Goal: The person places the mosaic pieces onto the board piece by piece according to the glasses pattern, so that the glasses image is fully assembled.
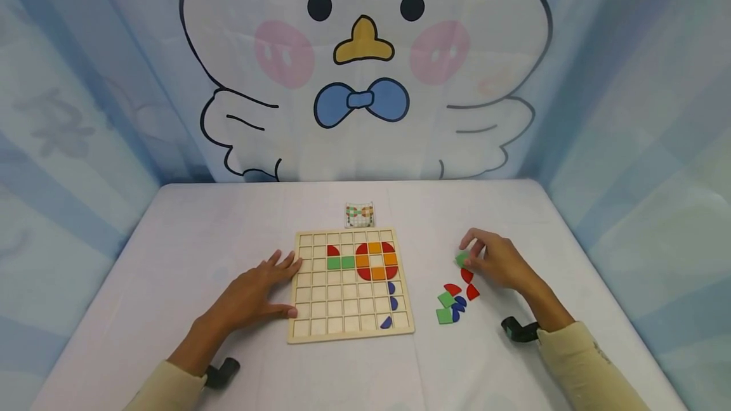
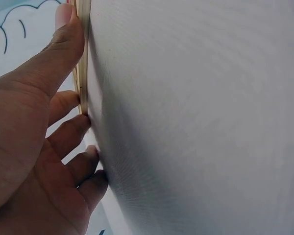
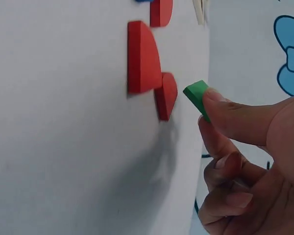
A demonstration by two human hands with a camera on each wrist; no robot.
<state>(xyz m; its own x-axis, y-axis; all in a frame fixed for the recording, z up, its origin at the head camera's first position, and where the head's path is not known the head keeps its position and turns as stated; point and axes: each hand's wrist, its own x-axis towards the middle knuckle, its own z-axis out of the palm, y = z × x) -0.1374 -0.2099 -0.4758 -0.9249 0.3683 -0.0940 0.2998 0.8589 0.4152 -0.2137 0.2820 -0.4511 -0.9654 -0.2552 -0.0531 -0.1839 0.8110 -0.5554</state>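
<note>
Between thumb and forefinger, my right hand (image 1: 499,260) pinches a green square block (image 3: 197,93), lifted slightly off the table. Beside it lie several red quarter-round blocks (image 3: 142,58). My left hand (image 1: 259,293) is spread along the left edge of the wooden grid board (image 1: 311,322); its thumb (image 2: 68,39) and fingertips touch that edge. On the board, red quarter-rounds and orange squares (image 1: 379,274) form a ring at the upper right. Left of the ring sit two green squares (image 1: 341,263) with one red quarter-round (image 1: 333,250) above. Three blue half-round blocks (image 1: 393,303) lie in lower right cells.
A small pattern card (image 1: 359,215) lies behind the board. Right of the board is a loose group of green squares (image 1: 444,316), blue half-rounds (image 1: 459,304) and red pieces. A curtain with a cartoon bird (image 1: 360,100) hangs behind the white table (image 1: 228,214).
</note>
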